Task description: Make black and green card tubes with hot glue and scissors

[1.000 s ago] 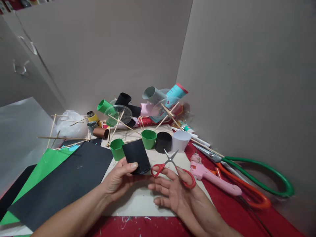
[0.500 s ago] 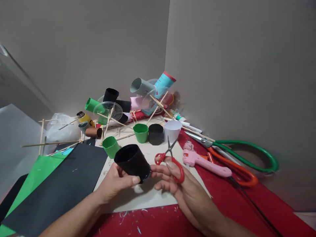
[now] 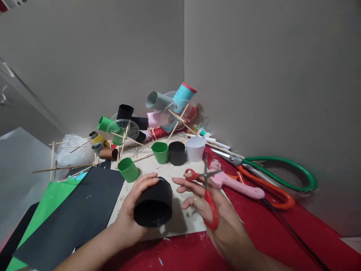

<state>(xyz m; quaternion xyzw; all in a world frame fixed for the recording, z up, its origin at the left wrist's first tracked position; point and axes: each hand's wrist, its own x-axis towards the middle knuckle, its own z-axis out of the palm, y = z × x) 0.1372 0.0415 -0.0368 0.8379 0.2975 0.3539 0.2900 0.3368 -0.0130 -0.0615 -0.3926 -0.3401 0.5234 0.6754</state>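
Head view: black tube [image 3: 155, 201] is in the left hand [image 3: 132, 210], tilted, open end toward camera, above the white board [image 3: 152, 167]. Left fingers curl round its side, gripping it. Right hand [image 3: 216, 205] is just beside, fingers half spread, small scissors [image 3: 207, 176] hooked on them, blades apart; can't tell which finger sits in which loop. Beyond the tube: green cup [image 3: 128, 170] by itself, then green-rimmed cup [image 3: 160, 155], black cup [image 3: 177, 153], white cup [image 3: 195, 149] in a row. Black sheet [image 3: 70, 210] at left; glue gun [image 3: 242, 187] on red cloth [image 3: 276, 237] at right.
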